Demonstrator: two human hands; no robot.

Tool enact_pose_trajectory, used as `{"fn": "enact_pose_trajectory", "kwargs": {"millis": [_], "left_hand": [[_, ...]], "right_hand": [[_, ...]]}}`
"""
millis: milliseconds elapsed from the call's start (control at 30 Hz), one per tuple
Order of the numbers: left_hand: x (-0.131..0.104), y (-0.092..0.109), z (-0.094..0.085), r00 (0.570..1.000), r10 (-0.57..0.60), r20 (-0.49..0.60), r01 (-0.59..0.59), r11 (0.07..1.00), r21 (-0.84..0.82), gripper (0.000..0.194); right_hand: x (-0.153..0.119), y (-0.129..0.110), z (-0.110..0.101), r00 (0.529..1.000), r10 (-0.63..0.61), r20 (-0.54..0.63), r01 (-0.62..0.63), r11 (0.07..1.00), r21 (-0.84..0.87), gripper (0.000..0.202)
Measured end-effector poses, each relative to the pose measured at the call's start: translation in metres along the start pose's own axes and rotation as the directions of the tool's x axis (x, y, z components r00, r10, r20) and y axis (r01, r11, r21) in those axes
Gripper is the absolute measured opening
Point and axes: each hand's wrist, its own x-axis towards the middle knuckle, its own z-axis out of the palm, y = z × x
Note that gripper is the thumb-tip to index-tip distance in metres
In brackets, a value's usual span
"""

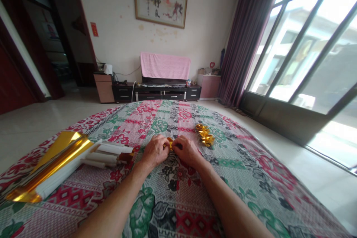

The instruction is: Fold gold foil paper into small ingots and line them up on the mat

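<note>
Okay, I see both hands meeting mid-cloth: the left hand point(157, 150) and right hand point(189, 151), fingers curled narrow, pinching a small gold foil piece point(169, 144) between them. Fingers hide most of it, so I can't tell its fold. Main risk, I'd judge: thin foil tears or creases wrong if the two hands pull unevenly. Finished-looking gold foil shapes point(205, 135) sit on the patterned cloth point(231, 193) just beyond the right hand; a forearm swing could crush or scatter them. Left side, white rolls point(107, 154) lie loose beside the big gold sheet point(64, 160); a left elbow bump could set them rolling, and the sheet could slide.
</note>
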Motion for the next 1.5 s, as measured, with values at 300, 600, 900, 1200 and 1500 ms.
{"fn": "enact_pose_trajectory", "kwargs": {"millis": [300,600,900,1200,1500], "left_hand": [[0.001,-0.003,0.002,1.000,-0.011,0.003,0.011,0.999,-0.045,0.013],[0.001,-0.004,0.004,1.000,-0.004,-0.012,0.004,0.998,-0.062,0.013],[0.000,0.000,-0.003,0.999,0.048,0.001,-0.048,0.998,-0.036,0.015],[0.001,-0.004,0.002,0.999,-0.022,-0.046,0.022,1.000,0.013,0.013],[0.003,-0.011,0.008,0.988,-0.146,-0.045,0.145,0.989,-0.037,0.017]], "right_hand": [[0.000,-0.003,-0.003,1.000,-0.005,0.025,0.005,1.000,0.009,0.015],[-0.002,0.000,-0.003,0.998,-0.051,0.032,0.050,0.998,0.038,0.019],[-0.002,-0.006,-0.001,1.000,-0.018,0.008,0.018,1.000,0.011,0.020],[0.002,-0.004,0.011,0.998,0.040,-0.043,-0.045,0.993,-0.106,0.013],[0.003,-0.006,0.009,0.998,0.043,-0.037,-0.047,0.993,-0.104,0.014]]}}
